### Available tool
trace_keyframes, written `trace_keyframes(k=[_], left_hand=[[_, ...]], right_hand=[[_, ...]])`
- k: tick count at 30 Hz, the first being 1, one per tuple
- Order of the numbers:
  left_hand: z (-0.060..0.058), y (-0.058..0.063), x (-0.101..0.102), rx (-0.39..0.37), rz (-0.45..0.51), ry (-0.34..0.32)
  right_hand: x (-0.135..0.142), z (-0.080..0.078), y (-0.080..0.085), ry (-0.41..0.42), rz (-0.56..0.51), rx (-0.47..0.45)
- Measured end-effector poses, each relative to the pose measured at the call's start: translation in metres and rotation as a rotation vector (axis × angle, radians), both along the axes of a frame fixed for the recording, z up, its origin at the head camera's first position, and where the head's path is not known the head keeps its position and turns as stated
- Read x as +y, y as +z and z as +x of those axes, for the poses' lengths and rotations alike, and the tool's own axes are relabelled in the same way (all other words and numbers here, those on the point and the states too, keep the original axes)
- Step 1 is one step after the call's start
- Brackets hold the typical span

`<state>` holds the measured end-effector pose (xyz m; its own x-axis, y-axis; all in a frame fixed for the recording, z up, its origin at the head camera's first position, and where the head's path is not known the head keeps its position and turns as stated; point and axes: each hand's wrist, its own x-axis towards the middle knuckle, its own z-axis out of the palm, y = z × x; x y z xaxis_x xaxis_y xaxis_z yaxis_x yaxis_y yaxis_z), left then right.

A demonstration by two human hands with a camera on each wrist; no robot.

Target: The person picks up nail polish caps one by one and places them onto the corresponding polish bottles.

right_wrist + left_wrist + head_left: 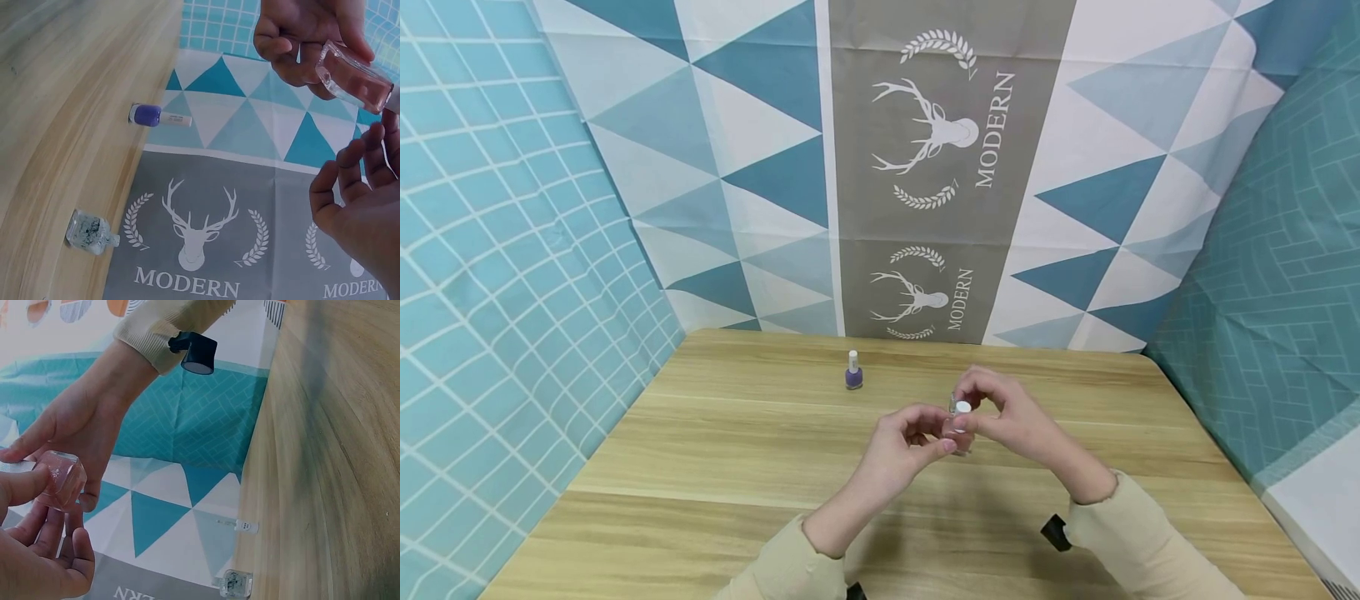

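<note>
Over the middle of the table, my left hand [893, 446] holds a small bottle of pink nail polish [65, 480] by its glass body, between thumb and fingers. My right hand [1011, 417] pinches the bottle's white cap [962, 407] from the other side. The cap is seated at the bottle's neck in the right wrist view. Behind the hands stands a clear glitter nail polish bottle [91, 232] with its neck uncapped; the right hand mostly covers it in the head view. A separate white brush cap [247, 526] stands upright on the table, its brush pointing up.
A purple nail polish bottle [853, 377] with a white cap stands upright towards the back of the wooden table [737, 467]. Patterned cloth [760, 167] hangs behind the table and along both sides.
</note>
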<state>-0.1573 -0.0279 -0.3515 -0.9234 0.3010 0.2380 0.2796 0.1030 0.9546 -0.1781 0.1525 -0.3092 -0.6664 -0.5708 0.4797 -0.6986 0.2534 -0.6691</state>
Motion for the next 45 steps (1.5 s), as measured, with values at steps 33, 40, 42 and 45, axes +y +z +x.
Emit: trace_keyframes(k=[33, 40, 42, 45], left_hand=[[-0.005, -0.007, -0.001, 0.042, -0.014, 0.005], [0.006, 0.012, -0.002, 0.027, -0.004, 0.014], [0.008, 0.015, -0.003, 0.020, -0.013, 0.024], [0.010, 0.018, -0.002, 0.030, -0.027, 0.043]], right_hand=[[0.004, 0.002, 0.000, 0.030, -0.025, 0.058], [0.003, 0.002, 0.000, -0.017, -0.016, 0.031], [0.002, 0.003, 0.000, -0.036, -0.016, 0.040], [0.001, 0.005, 0.000, -0.060, -0.025, 0.068]])
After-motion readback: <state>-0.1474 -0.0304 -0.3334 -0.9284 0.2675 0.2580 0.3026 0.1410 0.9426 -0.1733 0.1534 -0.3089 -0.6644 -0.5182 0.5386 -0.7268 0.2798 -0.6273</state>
